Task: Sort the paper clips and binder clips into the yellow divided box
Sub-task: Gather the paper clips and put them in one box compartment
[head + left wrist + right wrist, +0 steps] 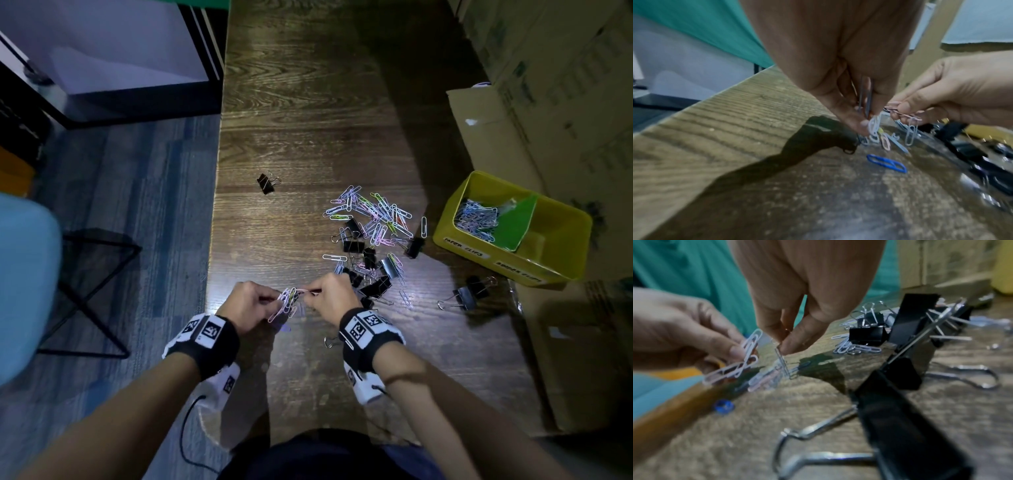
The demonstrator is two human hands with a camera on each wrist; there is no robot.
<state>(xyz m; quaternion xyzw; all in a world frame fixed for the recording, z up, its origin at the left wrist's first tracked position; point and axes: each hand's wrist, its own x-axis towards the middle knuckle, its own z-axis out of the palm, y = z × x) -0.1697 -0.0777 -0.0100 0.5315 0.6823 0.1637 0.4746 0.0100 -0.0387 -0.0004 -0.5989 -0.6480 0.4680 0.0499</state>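
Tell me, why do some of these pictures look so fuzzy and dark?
Head view: dim room, with a bright glare patch on the table near the hands. Right wrist view: the nearest binder clip is badly blurred. Left wrist view: a dark hand-shadow crosses the wood.

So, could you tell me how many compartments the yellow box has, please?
2. The left compartment holds a heap of paper clips; the right compartment, past the green divider, shows no clips.

A dark wood-grain tabletop point(308, 102) carried everything. Beyond the fingers point(274, 296) lay a mixed heap of paper clips point(371, 212) and black binder clips point(370, 270). One blue paper clip point(887, 163) lay just beneath them. A lone binder clip point(266, 183) sat well beyond, and a yellow divided box point(561, 260) stood far to their right.
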